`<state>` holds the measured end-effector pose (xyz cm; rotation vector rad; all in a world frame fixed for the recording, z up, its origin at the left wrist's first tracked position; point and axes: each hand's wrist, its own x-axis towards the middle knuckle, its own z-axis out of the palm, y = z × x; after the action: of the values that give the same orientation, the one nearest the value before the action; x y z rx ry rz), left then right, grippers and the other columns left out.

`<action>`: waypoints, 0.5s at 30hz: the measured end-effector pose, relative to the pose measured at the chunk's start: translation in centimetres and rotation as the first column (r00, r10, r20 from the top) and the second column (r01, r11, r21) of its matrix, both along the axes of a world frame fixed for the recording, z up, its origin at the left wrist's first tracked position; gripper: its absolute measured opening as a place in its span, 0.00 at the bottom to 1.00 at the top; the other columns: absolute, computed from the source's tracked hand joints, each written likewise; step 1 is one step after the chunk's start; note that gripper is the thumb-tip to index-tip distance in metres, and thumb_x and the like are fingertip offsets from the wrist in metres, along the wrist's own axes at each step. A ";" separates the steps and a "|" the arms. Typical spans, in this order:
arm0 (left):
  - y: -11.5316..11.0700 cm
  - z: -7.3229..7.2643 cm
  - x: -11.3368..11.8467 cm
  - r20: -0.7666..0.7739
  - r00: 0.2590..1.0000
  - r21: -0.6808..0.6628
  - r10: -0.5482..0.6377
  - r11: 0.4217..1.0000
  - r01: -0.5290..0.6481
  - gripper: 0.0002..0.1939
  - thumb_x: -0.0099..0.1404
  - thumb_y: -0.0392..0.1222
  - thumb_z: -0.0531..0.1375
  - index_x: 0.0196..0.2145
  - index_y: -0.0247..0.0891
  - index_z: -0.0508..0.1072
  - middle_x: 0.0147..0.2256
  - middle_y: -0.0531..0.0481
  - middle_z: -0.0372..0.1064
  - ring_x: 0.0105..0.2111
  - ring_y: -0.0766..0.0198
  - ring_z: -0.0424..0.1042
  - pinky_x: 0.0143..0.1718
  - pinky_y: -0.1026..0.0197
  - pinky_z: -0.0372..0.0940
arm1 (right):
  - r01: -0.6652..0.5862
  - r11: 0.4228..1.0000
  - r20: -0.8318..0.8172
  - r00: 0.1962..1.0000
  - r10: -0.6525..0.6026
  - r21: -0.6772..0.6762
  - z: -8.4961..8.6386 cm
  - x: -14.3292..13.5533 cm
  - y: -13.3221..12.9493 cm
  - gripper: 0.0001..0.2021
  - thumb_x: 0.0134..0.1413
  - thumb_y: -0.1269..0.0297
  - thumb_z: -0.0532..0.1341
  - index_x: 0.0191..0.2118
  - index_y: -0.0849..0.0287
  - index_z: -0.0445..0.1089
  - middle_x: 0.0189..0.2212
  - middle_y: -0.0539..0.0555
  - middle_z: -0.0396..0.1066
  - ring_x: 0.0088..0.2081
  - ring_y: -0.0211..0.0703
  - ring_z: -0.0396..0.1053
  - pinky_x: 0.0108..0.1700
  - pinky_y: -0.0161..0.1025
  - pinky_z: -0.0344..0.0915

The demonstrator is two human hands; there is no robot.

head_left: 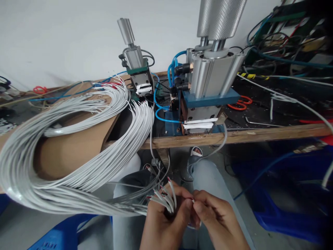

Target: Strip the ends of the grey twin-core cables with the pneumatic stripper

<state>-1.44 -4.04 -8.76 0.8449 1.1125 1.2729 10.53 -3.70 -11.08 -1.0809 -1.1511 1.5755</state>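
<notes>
Low in the middle, my left hand (166,218) is closed around several white cables (166,200), whose stripped ends with dark and red wire tips stick up past the fingers. My right hand (215,213) meets it, thumb and forefinger pinched on the small end of a cable (193,200) that my left fingertips also touch. Most of that cable is hidden by the fingers. From my left hand the cables run left into a large coiled bundle of white cables (125,146), which hangs over the table edge above my lap.
A pneumatic press with a blue base (210,99) stands at the table edge (249,137), a smaller one (135,64) behind. Cardboard (70,156) lies beneath the coil. Orange-handled scissors (240,103) rest right of the press. Blue plastic stools (281,201) flank my legs.
</notes>
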 end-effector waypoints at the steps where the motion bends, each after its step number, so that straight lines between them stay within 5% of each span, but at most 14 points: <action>1: 0.1 0.2 0.0 0.018 1.000 -0.006 -0.001 1.000 0.001 0.04 0.61 0.39 0.64 0.29 0.38 0.76 0.23 0.56 0.66 0.21 0.69 0.70 0.24 0.67 0.66 | 0.000 1.000 0.002 1.000 0.000 0.011 0.0 0.0 0.1 0.19 0.59 0.49 0.57 0.23 0.55 0.64 0.19 0.46 0.59 0.23 0.37 0.60 0.28 0.35 0.58; 15: 1.3 0.8 -0.3 -0.202 0.979 0.104 0.019 0.995 0.002 0.06 0.55 0.30 0.58 0.24 0.40 0.70 0.20 0.59 0.66 0.17 0.68 0.68 0.20 0.67 0.61 | -0.041 0.999 0.152 0.988 0.038 0.013 0.6 1.3 0.3 0.16 0.57 0.50 0.59 0.25 0.54 0.70 0.23 0.49 0.66 0.28 0.42 0.66 0.30 0.38 0.61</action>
<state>-1.72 -2.76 -7.98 1.0678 1.2197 1.2815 11.84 -3.43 -10.47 -1.1912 -1.2915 1.5329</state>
